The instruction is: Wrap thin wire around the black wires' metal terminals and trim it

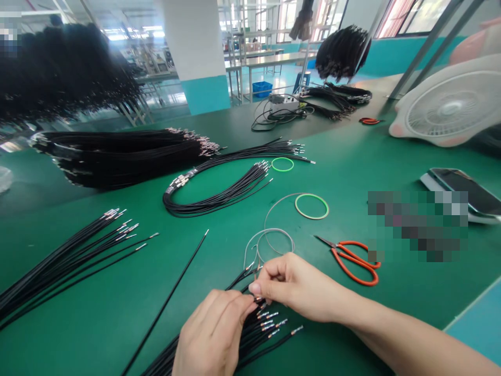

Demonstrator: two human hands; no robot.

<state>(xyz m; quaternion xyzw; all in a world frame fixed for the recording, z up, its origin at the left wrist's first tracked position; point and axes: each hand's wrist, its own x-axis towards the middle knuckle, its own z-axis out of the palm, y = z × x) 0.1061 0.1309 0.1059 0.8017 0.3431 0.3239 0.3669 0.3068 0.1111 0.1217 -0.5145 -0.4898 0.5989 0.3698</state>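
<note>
A bundle of black wires (258,331) with crimped metal terminals on their ends fans out under my hands at the bottom of the view. My left hand (213,334) is closed on the bundle near the terminals. My right hand (297,287) pinches the wires from the far side, its thumb and fingertips meeting my left fingers. Thin grey wire loops (270,243) rise just beyond my right fingers. A single loose black wire (166,300) lies to the left of my left hand. The hands hide part of the bundle.
Orange-handled scissors (352,262) lie right of my hands on the green table mat (117,334). Further black wire bundles (66,263) (219,188) (121,158), green rings (282,164) and a white fan (450,104) stand around. A phone (464,192) rests at right.
</note>
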